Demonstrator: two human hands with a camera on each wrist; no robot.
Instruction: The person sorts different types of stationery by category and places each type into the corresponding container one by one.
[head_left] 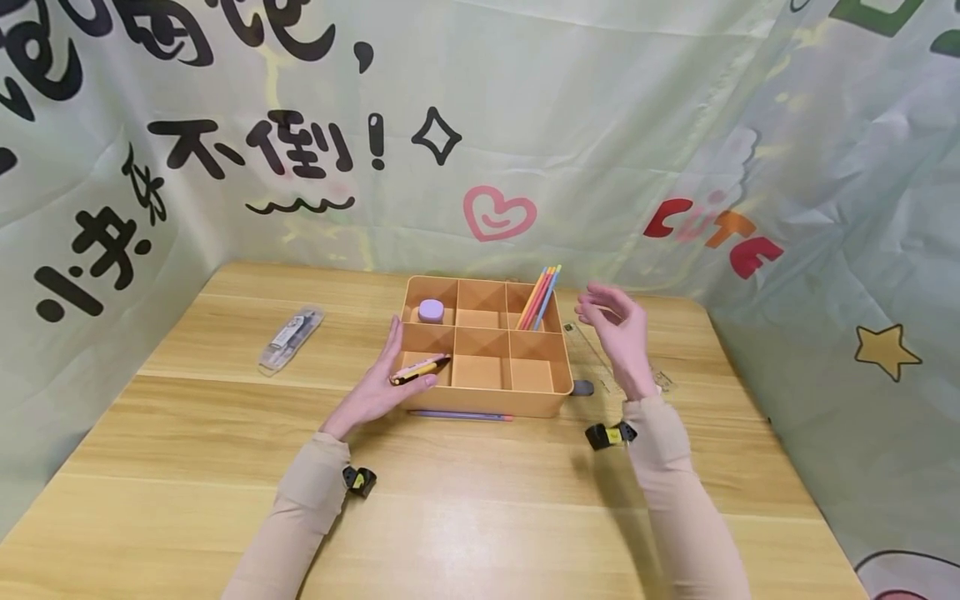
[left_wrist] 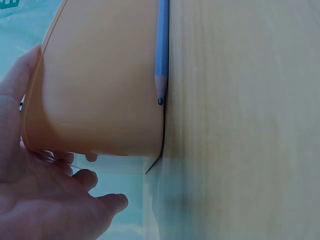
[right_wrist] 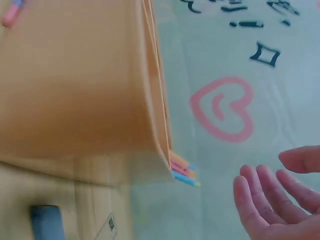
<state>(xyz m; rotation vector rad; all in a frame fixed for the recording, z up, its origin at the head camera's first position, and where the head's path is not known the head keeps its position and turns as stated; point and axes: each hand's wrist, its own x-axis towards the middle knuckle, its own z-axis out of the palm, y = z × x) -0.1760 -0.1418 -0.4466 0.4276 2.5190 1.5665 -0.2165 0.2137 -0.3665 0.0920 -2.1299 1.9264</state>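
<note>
An orange divided organizer box (head_left: 491, 404) stands on the table. My left hand (head_left: 372, 389) rests against its left side, fingers fairly straight and thumb at the front corner. To the right, my right hand (head_left: 621, 337) is raised beside the box with loosely bent fingers and nothing in them. Several pencils (head_left: 537, 298) lean in the back right compartment. A purple rounded item (head_left: 431, 311) sits in the back left compartment, and pens (head_left: 420, 369) lie across the front left one. Along the box's front lies a purple-blue pencil (left_wrist: 162, 45) with a pink end.
A clear plastic packet (head_left: 291, 339) lies on the left of the table. Right of the box are a dark grey block (head_left: 582, 387) and a clear ruler (head_left: 596, 350), partly behind my right hand. A printed cloth (head_left: 600, 125) hangs behind the table.
</note>
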